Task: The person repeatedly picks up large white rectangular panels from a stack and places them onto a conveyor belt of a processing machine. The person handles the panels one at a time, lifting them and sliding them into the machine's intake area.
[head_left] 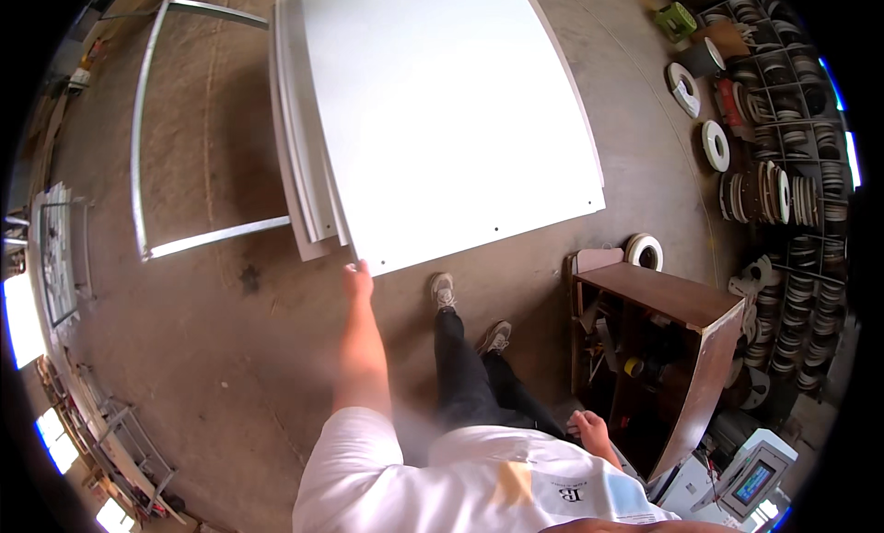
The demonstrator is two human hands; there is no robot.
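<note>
A large white panel (451, 118) lies on top of a stack of similar boards (296, 137), with a few small dark holes along its near edge. My left hand (358, 279) reaches out to the panel's near left corner, its fingers closed at that corner. My right hand (591, 429) hangs low by my right side, near the brown cabinet (658, 293). Its fingers are curled, and whatever may be inside them is too small to make out.
A metal frame (139, 137) extends left of the stack. Rolls of edge banding (715, 146) lie on the floor at right, before a rack (801, 118) full of rolls. A machine with a small screen (755, 482) stands at lower right. My feet are just below the panel.
</note>
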